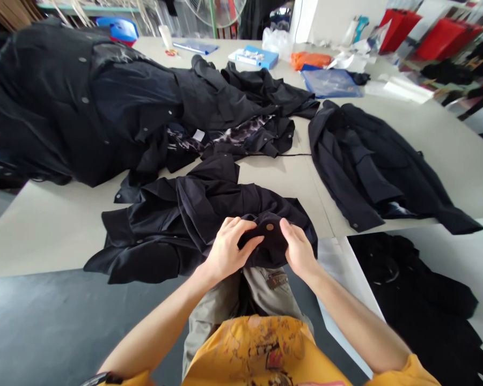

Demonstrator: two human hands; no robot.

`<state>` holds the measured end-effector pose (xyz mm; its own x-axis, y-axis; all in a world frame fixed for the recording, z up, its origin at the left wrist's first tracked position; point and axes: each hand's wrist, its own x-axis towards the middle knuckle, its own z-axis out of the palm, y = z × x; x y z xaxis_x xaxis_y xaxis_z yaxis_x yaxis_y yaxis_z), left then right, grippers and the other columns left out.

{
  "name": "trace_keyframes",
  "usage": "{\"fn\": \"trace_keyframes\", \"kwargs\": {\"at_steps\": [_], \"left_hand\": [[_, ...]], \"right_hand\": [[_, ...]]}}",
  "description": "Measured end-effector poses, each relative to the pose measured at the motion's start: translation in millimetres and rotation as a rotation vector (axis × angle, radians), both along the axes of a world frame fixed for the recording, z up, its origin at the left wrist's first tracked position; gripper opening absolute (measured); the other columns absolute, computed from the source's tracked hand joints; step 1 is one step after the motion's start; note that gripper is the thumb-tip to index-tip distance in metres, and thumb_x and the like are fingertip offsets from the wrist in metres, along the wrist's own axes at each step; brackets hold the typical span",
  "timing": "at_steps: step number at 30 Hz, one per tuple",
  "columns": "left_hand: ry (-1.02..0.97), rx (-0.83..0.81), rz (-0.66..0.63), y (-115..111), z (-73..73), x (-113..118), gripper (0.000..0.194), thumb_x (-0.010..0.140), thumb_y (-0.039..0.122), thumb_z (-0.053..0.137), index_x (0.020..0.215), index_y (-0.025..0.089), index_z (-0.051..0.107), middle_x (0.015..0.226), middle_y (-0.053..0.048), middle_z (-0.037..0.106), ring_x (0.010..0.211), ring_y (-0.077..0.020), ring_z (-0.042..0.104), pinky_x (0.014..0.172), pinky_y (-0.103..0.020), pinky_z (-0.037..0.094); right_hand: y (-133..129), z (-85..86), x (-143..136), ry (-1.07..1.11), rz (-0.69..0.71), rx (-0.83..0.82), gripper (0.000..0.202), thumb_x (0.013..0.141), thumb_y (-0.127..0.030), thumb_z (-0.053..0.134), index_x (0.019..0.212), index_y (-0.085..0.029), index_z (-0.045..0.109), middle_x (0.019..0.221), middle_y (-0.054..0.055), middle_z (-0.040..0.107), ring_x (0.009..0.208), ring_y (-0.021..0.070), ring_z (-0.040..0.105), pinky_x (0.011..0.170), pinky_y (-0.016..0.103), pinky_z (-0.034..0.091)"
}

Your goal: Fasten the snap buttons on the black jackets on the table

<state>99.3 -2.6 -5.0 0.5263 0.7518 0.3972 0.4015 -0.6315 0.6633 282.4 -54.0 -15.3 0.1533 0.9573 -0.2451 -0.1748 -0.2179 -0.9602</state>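
Both hands (230, 245) (301, 252) pinch the dark garment (225, 199), a round button (269, 227) between them.

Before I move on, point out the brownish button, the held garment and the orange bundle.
Brownish button (269, 227), head view: centre of its round face.
Held garment (209, 209), head view: dark cloth near its middle.
Orange bundle (310, 60), head view: its crumpled side.

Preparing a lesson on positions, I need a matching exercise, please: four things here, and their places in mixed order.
1. dark cloth garment with round snap
2. crumpled orange plastic bag
3. yellow printed cloth shirt
4. black cloth heap

A. bottom centre of the picture
B. lower right of the picture
C. held by bare left hand and bare right hand
D. far side of the pale table

Pairs: 1-C; 2-D; 3-A; 4-B
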Motion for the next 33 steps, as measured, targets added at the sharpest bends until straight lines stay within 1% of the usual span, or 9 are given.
{"fn": "trace_keyframes", "kwargs": {"at_steps": [4, 7, 10, 15, 19, 23, 28, 31, 33], "left_hand": [[-0.044, 0.092, 0.001, 0, -1.8, 5, 0.007, 0.097, 0.025, 0.056, 0.1, 0.02, 0.058, 0.089, -0.005, 0.065, 0.094, -0.0209, 0.063, 0.084, -0.036, 0.053], [-0.071, 0.072, 0.007, -1, 1.6, 5, 0.01, 0.097, 0.02, 0.051, 0.106, 0.02, 0.057, 0.098, -0.006, 0.066, 0.101, -0.0203, 0.064, 0.089, -0.035, 0.054], [-0.056, 0.012, 0.007, -1, 8.3, 3, 0.018, 0.097, 0.024, 0.053, 0.114, 0.02, 0.057, 0.104, -0.006, 0.068, 0.094, -0.0175, 0.066, 0.085, -0.031, 0.056], [0.006, 0.026, 0.004, 2, 19.9, 0, 0.021, 0.094, 0.033, 0.062, 0.112, 0.021, 0.064, 0.098, -0.004, 0.072, 0.083, -0.0163, 0.066, 0.078, -0.029, 0.056], [0.039, 0.076, -0.054, 6, 24.2, 0, 0.015, 0.096, 0.029, 0.06, 0.106, 0.021, 0.068, 0.094, -0.003, 0.074, 0.082, -0.016, 0.066, 0.081, -0.031, 0.053], [0.137, -0.022, -0.194, 10, 25.8, 0, 0.009, 0.096, 0.024, 0.06, 0.099, 0.022, 0.068, 0.093, 0.0, 0.074, 0.079, -0.0151, 0.064, 0.079, -0.028, 0.051], [0.285, -0.069, -0.437, 7, 25.5, 7, 0.005, 0.093, 0.02, 0.062, 0.094, 0.021, 0.066, 0.083, 0.002, 0.072, 0.072, -0.0144, 0.06, 0.073, -0.026, 0.047], [0.366, -0.03, -0.514, 2, 23.2, 14, 0.009, 0.096, 0.019, 0.058, 0.091, 0.021, 0.066, 0.076, 0.003, 0.07, 0.064, -0.0128, 0.06, 0.072, -0.028, 0.043], [0.409, -0.005, -0.497, 2, 20.3, 18, 0.011, 0.096, 0.019, 0.057, 0.09, 0.02, 0.065, 0.075, 0.003, 0.07, 0.063, -0.0129, 0.061, 0.072, -0.029, 0.042]], "right_hand": [[6, -8.5, 1, 0.129, -0.128, -0.047, 0.047, 0.086, -0.063, 0.059, 0.103, -0.021, 0.071, 0.094, 0.006, 0.074, 0.101, 0.0257, 0.068, 0.087, 0.04, 0.057], [10, -0.1, 1, 0.283, -0.102, -0.067, 0.04, 0.079, -0.056, 0.07, 0.095, -0.019, 0.071, 0.091, 0.008, 0.075, 0.098, 0.0264, 0.07, 0.084, 0.04, 0.057], [9, 13.3, 0, 0.411, -0.047, -0.095, 0.039, 0.072, -0.052, 0.078, 0.089, -0.018, 0.071, 0.086, 0.009, 0.076, 0.093, 0.0269, 0.071, 0.082, 0.039, 0.058], [3, 22.4, 0, 0.404, 0.063, -0.116, 0.045, 0.065, -0.05, 0.085, 0.09, -0.014, 0.074, 0.08, 0.008, 0.075, 0.085, 0.0268, 0.072, 0.078, 0.037, 0.058], [2, 25.4, 8, 0.156, 0.215, 0.033, 0.035, 0.082, -0.046, 0.072, 0.102, -0.018, 0.076, 0.08, 0.003, 0.075, 0.091, 0.0259, 0.071, 0.08, 0.037, 0.058], [3, 37.2, 24, -0.186, 0.461, 0.162, 0.026, 0.091, -0.031, 0.057, 0.106, -0.021, 0.076, 0.079, 0.001, 0.073, 0.089, 0.0237, 0.069, 0.083, 0.036, 0.056], [13, 50.7, 42, -0.559, 0.856, 0.055, 0.026, 0.088, -0.015, 0.047, 0.087, -0.016, 0.073, 0.067, 0.0, 0.069, 0.055, 0.0143, 0.058, 0.051, 0.024, 0.044], [26, 46.1, 47, -0.685, 1.023, 0.025, 0.022, 0.078, -0.008, 0.051, 0.06, -0.017, 0.061, 0.052, -0.002, 0.058, 0.044, 0.0099, 0.047, 0.044, 0.022, 0.034], [32, 39.3, 49, -0.678, 1.053, 0.002, 0.021, 0.074, -0.008, 0.053, 0.055, -0.017, 0.056, 0.049, -0.002, 0.055, 0.043, 0.0094, 0.044, 0.044, 0.022, 0.033]]}}
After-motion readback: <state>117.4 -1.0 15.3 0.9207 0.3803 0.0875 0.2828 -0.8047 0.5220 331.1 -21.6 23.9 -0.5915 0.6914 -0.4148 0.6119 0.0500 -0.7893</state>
